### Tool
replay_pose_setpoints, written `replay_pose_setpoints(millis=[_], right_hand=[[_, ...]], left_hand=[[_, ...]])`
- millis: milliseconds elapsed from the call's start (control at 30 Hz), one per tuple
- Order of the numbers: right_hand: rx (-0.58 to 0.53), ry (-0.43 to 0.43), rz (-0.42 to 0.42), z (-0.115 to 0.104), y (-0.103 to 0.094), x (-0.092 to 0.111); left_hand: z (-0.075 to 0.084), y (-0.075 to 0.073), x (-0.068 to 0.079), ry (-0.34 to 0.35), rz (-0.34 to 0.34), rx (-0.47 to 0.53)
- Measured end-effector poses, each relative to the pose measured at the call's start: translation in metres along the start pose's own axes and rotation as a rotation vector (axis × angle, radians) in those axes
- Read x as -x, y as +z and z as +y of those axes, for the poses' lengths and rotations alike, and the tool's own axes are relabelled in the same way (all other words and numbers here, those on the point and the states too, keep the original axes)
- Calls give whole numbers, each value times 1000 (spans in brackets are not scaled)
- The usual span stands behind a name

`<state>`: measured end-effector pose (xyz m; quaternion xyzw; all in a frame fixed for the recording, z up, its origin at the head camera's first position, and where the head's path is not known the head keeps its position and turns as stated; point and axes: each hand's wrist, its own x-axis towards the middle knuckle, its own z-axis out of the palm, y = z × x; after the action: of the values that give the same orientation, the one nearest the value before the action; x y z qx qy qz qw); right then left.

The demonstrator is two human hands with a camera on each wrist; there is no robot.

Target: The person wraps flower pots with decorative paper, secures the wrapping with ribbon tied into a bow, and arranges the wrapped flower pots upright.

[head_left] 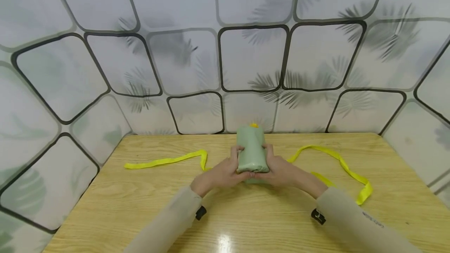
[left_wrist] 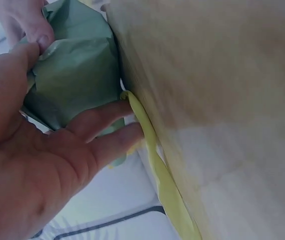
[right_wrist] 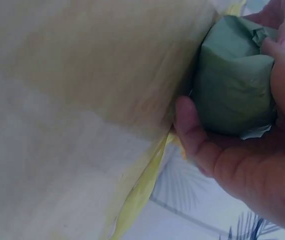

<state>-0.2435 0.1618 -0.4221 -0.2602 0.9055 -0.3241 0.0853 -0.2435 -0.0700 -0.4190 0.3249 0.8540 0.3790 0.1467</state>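
A parcel wrapped in pale green paper (head_left: pixel 251 147) is held between both hands near the middle of the table. The left hand (head_left: pixel 224 173) grips its left side, and the right hand (head_left: pixel 282 170) grips its right side. Both thumbs press the folded near end, as the left wrist view shows on the green paper (left_wrist: pixel 80 75). Other fingers curl around the parcel's sides, close to the tabletop. A yellow ribbon (head_left: pixel 165 162) lies on both sides of the parcel; its middle is hidden. In the left wrist view, fingertips are against the ribbon (left_wrist: pixel 155 160).
The wooden table (head_left: pixel 140 206) meets a patterned fabric wall (head_left: pixel 253 57) at its back edge. A small yellow thing (head_left: pixel 254 125) shows behind the parcel's far end. A bit of green (head_left: pixel 258 181) shows below the hands.
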Motion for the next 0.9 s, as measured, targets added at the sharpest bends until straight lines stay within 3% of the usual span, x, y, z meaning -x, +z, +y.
replay_pose_setpoints(millis=[533, 767, 900], right_hand=[[22, 32, 74, -33, 15, 44], [228, 17, 225, -44, 20, 52], [268, -75, 261, -52, 15, 58]], left_hand=[[22, 18, 41, -30, 9, -11], [23, 20, 44, -42, 24, -29], [23, 19, 44, -31, 26, -40]])
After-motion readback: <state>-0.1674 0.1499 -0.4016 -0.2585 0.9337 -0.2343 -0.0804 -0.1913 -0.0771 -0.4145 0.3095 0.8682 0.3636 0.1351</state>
